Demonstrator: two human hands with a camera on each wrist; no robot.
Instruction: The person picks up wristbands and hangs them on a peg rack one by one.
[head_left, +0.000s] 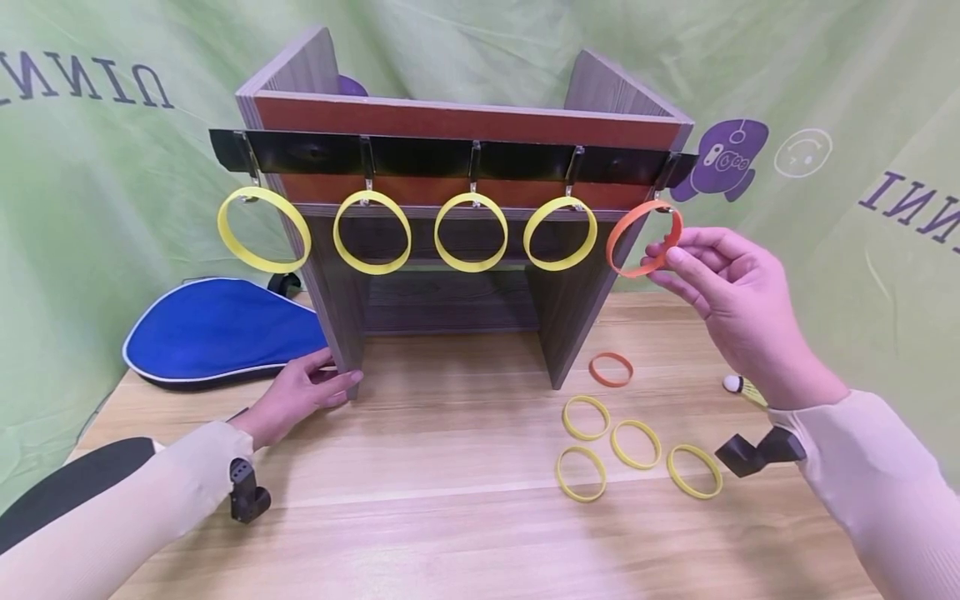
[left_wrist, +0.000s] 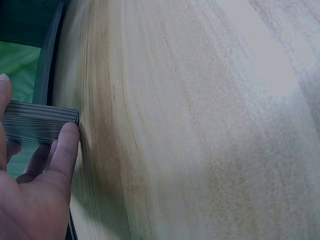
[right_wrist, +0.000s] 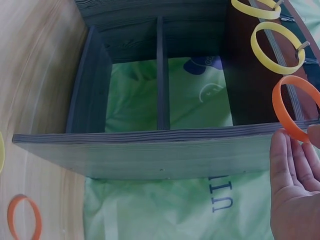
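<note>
My right hand [head_left: 738, 292] pinches an orange silicone wristband [head_left: 613, 260] between thumb and fingers at the rightmost hook. In the right wrist view this orange band shows at the right edge, its hook end partly cut off. Several yellow wristbands [head_left: 375, 270] hang from the other metal hooks along a black bar [head_left: 427, 156]. The bar runs across the front of a grey wood-grain shelf [head_left: 585, 308]. At the shelf's lower left, my left hand [head_left: 300, 393] grips the foot of the side panel [left_wrist: 40, 120], thumb on its front edge and fingers behind.
Another orange wristband [head_left: 613, 385] and several yellow wristbands [head_left: 693, 495] lie on the wooden table at the right. A shuttlecock [head_left: 738, 385] lies near the right arm. Left of the shelf is a blue racket case [head_left: 217, 329]. Green printed cloth hangs behind.
</note>
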